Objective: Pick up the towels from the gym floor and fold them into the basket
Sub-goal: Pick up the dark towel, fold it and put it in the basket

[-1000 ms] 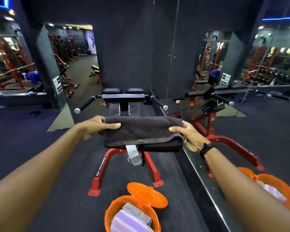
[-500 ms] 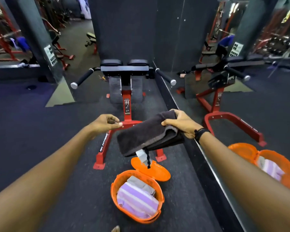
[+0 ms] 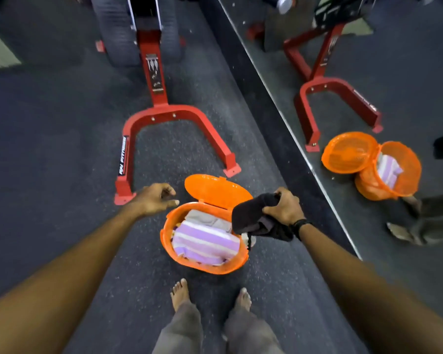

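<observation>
A glossy orange plastic basket (image 3: pixel 205 267) holds a soft striped cloth towel (image 3: pixel 205 242); a dark, matt terry towel (image 3: pixel 251 218) hangs nearby. Red painted metal frame (image 3: pixel 164 116) stands on rough, speckled rubber floor (image 3: pixel 62 154), beside a smooth mirror (image 3: pixel 407 98).
</observation>
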`<state>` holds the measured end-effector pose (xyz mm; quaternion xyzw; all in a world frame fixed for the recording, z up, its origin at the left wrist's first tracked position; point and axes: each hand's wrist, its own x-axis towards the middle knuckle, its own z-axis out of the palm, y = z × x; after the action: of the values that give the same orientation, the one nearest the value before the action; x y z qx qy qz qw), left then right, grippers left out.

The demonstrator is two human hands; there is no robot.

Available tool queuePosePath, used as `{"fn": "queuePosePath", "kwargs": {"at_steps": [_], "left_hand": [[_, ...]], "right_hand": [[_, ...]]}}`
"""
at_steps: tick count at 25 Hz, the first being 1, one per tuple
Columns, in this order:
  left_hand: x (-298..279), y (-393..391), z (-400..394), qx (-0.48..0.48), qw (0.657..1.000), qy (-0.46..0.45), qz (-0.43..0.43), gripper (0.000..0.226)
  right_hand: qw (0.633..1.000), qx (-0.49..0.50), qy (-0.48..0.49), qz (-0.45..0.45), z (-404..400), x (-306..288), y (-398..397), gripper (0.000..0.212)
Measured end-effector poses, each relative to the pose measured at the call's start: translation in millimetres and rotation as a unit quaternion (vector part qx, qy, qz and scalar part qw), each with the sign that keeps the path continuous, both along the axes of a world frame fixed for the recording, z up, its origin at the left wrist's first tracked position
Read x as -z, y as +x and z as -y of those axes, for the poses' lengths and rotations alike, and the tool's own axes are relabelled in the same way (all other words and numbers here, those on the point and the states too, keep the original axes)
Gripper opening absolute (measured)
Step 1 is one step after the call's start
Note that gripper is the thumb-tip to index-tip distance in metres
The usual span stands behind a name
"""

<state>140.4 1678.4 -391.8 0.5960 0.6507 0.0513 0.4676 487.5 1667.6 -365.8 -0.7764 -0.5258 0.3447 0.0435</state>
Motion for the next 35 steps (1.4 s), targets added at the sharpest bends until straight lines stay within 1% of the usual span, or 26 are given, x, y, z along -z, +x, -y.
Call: {"fn": "queuePosePath", "kwargs": {"at_steps": [2, 4, 6, 7, 9, 11, 13, 14, 15, 16, 18, 21, 24, 25, 27, 29, 30, 33, 34, 35], "left_hand": [[35.0, -1.8, 0.1, 0.024, 0.999, -0.018, -0.015, 0.02], [79.9, -6.2, 1.4, 0.037, 0.998, -0.04, -0.017, 0.018], [123.4, -9.8, 4.5, 0.05, 0.996, -0.07, -0.017, 0.018], [145.8, -10.9, 5.2, 0.064, 0.995, -0.081, -0.014, 0.019], [186.9, -12.8, 3.6, 0.09, 0.991, -0.101, -0.013, 0.02], [228.8, -11.0, 0.8, 0.115, 0.987, -0.104, -0.037, 0.025], [275.3, -1.0, -3.4, 0.142, 0.983, -0.083, -0.081, 0.034], [298.2, 7.0, -5.2, 0.161, 0.979, -0.065, -0.105, 0.038], [318.1, 17.7, -7.5, 0.182, 0.974, -0.048, -0.127, 0.042], [338.7, 28.3, -9.2, 0.204, 0.967, -0.032, -0.149, 0.046], [371.6, 49.3, -13.3, 0.25, 0.948, -0.005, -0.198, 0.057], [429.2, 76.6, -20.9, 0.311, 0.913, 0.045, -0.261, 0.08], [484.6, 89.0, -26.7, 0.345, 0.891, 0.13, -0.266, 0.099], [501.5, 88.3, -26.6, 0.359, 0.882, 0.143, -0.271, 0.102], [534.9, 78.7, -19.9, 0.383, 0.869, 0.149, -0.277, 0.102], [573.7, 71.1, -11.0, 0.381, 0.868, 0.157, -0.279, 0.097], [587.7, 71.6, -7.9, 0.387, 0.869, 0.137, -0.277, 0.096], [615.7, 73.0, -10.8, 0.407, 0.856, 0.097, -0.305, 0.098], [620.3, 72.4, -9.0, 0.403, 0.86, 0.083, -0.301, 0.099], [619.6, 74.9, -7.3, 0.394, 0.862, 0.105, -0.301, 0.1]], "right_hand": [[0.999, 0.019, -0.033, 0.025, 6.9, 45.5, 2.1, 0.037], [0.996, 0.018, -0.074, 0.045, 11.1, 99.1, -3.3, 0.037], [0.994, -0.002, -0.106, 0.027, 12.0, 152.6, -13.1, 0.032], [0.994, -0.013, -0.113, -0.007, 10.4, 178.0, -16.3, 0.028], [0.99, -0.019, -0.108, -0.087, 1.4, 224.2, -16.5, 0.03], [0.987, -0.006, -0.087, -0.132, -11.3, 267.1, -9.7, 0.034], [0.989, 0.035, -0.053, -0.135, -23.8, 312.6, -0.5, 0.041], [0.992, 0.046, -0.04, -0.107, -26.0, 335.0, 2.3, 0.041], [0.996, 0.034, -0.027, -0.073, -26.2, 353.8, 2.3, 0.041], [0.999, 0.001, -0.015, -0.044, -23.5, 371.6, 0.2, 0.042], [0.995, -0.1, 0.001, -0.026, -11.8, 401.6, -10.7, 0.048], [0.969, -0.247, -0.027, 0.019, 6.7, 456.1, -27.6, 0.069], [0.932, -0.348, -0.024, 0.095, 10.1, 508.1, -36.3, 0.09], [0.921, -0.374, -0.02, 0.111, 10.8, 523.3, -36.3, 0.096], [0.905, -0.406, -0.022, 0.125, 15.4, 552.8, -30.6, 0.104], [0.902, -0.413, -0.012, 0.124, 22.6, 588.2, -22.1, 0.106], [0.906, -0.408, -0.006, 0.117, 25.8, 604.9, -18.6, 0.104], [0.917, -0.385, -0.03, 0.099, 29.3, 638.9, -18.5, 0.102], [0.916, -0.385, -0.045, 0.102, 28.1, 643.0, -20.0, 0.103], [0.913, -0.388, -0.06, 0.109, 25.4, 641.8, -21.0, 0.103]]}}
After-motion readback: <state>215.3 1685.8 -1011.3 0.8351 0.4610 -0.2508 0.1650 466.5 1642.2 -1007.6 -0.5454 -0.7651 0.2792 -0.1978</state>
